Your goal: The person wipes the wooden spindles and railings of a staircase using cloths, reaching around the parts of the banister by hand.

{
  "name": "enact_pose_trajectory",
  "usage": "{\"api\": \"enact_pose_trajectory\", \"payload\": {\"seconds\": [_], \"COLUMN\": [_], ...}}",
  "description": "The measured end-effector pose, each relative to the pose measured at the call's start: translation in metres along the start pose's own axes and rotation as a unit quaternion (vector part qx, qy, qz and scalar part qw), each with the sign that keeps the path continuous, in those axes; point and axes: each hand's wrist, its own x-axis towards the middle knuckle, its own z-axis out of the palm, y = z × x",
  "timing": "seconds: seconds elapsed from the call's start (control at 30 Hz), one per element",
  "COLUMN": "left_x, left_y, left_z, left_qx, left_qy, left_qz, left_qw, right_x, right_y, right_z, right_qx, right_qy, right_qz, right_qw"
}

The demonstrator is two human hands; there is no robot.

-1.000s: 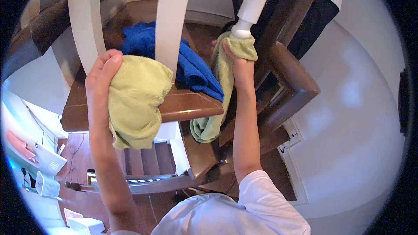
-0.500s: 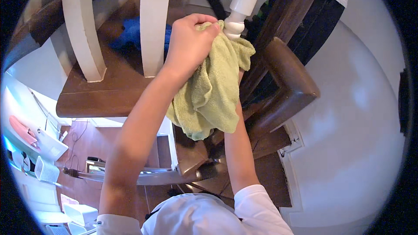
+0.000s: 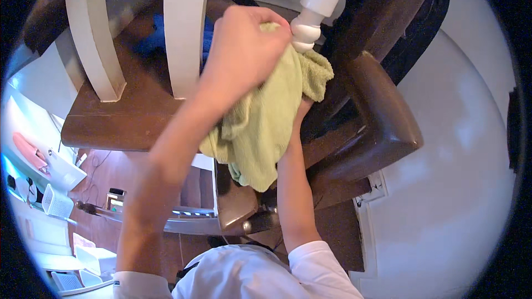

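Note:
A yellow-green cloth [image 3: 265, 127] hangs in loose folds beside the lower end of a white turned baluster [image 3: 306, 33]. My left hand [image 3: 244, 50] pinches the top of the cloth, with thumb and fingertips right against the baluster's rounded narrow part. Behind the cloth is my right hand [image 3: 303, 112]; only a sliver near the wrist shows, and its fingers are hidden. One bunched corner of the cloth sticks out to the right, below the baluster's foot.
Flat white balusters [image 3: 185, 33] rise from a brown wooden tread [image 3: 122, 124] at left. A dark handrail [image 3: 382, 22] and thick wooden corner piece [image 3: 388, 116] are close on the right. Behind them stands a person in dark trousers [image 3: 424, 33]. A floor with white baskets [image 3: 56, 202] lies far below.
My left hand has shifted slightly upward, its fingers now covering more of the cloth's top. The cloth's lower end has swung left and down. My view has shifted a little.

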Motion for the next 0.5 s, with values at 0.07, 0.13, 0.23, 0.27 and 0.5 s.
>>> {"api": "enact_pose_trajectory", "payload": {"seconds": [0.07,0.13,0.23,0.27,0.5], "left_x": [-0.013,-0.020,-0.023,-0.023,-0.012], "left_y": [0.007,0.007,0.004,0.003,0.002], "left_z": [0.003,0.007,0.008,0.008,0.002], "left_qx": [0.047,0.060,0.056,0.044,-0.042], "left_qy": [0.060,0.089,0.114,0.111,0.042], "left_qz": [0.064,0.095,0.120,0.113,-0.042], "left_qw": [0.995,0.990,0.985,0.986,0.997], "right_x": [-0.009,-0.013,-0.014,-0.013,-0.011], "right_y": [0.005,-0.001,-0.001,0.000,0.012], "right_z": [0.000,0.005,0.007,0.006,0.006], "right_qx": [-0.014,0.065,0.135,0.130,-0.004], "right_qy": [-0.034,-0.029,-0.028,-0.032,-0.025], "right_qz": [0.004,0.045,0.073,0.061,-0.035], "right_qw": [0.999,0.996,0.988,0.989,0.999]}}
